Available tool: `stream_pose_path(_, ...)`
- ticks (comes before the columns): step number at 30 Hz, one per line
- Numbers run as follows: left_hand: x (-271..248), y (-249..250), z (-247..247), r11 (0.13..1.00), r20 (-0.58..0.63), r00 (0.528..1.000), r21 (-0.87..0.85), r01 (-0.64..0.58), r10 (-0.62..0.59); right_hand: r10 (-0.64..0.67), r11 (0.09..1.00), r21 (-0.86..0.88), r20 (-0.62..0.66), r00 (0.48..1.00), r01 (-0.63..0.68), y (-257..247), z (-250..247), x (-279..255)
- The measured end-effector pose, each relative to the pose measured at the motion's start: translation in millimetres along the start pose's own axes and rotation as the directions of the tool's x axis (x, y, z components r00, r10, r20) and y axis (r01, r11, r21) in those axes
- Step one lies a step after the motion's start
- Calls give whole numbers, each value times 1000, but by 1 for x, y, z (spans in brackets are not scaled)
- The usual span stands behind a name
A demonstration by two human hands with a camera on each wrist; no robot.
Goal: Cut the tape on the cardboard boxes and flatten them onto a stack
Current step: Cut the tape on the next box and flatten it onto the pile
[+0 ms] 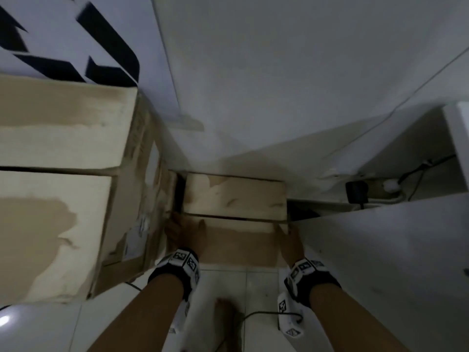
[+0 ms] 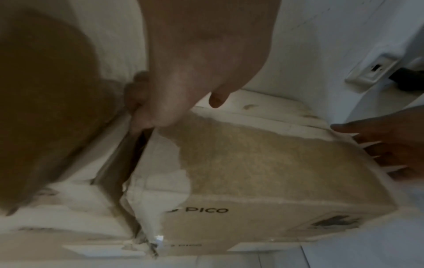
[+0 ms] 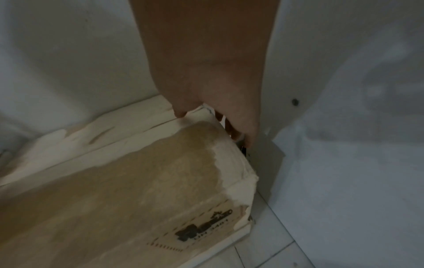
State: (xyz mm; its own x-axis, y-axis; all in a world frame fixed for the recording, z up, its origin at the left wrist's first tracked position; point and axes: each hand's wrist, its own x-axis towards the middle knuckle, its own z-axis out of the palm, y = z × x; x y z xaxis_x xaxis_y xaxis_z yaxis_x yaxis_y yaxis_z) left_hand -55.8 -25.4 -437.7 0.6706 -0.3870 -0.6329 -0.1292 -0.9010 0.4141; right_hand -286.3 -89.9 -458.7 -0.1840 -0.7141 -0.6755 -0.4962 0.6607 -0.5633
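White tiled floor [image 1: 256,280] and pale walls closed in a narrow corner, and from the head view a small cardboard box [image 1: 236,212] sat low on the floor, wedged between a much larger cardboard box [image 1: 63,174] on the left and a white panel [image 1: 380,250] on the right, probably stored there out of the way. The left hand [image 1: 186,233] and the right hand [image 1: 291,240] each took one end of the small box, a grip that looked meant to draw it out of the gap for cutting. I counted two boxes, two hands, one bare foot [image 1: 224,313] and one power strip [image 1: 373,191] by the wall; no cutting tool showed. From the left wrist, the left hand [image 2: 174,101] had its fingers [image 2: 135,94] curled down into the slot between the two boxes, thumb over the top edge, holding the small box [image 2: 263,163], whose side read PICO; the right hand [image 2: 390,145] lay spread against the far end. From the right wrist, the right hand [image 3: 213,101] had its thumb on the lid and its fingers [image 3: 234,130] tucked down the box's end beside the panel [image 3: 344,163], gripping the small box [image 3: 137,181]. Its top flaps met along one seam.
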Motion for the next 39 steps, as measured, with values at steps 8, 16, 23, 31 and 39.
stream_pose_path(8,10,-11,34,981,-138,980,153,-122,143,-25,994,104,-64,998,32,18,19,32)
stream_pose_path(16,26,-23,26,999,52,999,-43,-8,10,-83,988,131,-44,996,88,27,9,24)
stream_pose_path(23,-47,-49,-24,1000,244,970,-4,13,-11,53,997,62,-10,999,-53,51,-38,-84)
stream_pose_path(31,-180,-77,-128,1000,355,934,11,26,-28,73,994,-75,-64,995,-78,49,-92,-232)
stream_pose_path(39,-281,-91,-239,978,245,950,-120,-169,194,-78,984,-161,15,997,80,-22,-158,-375)
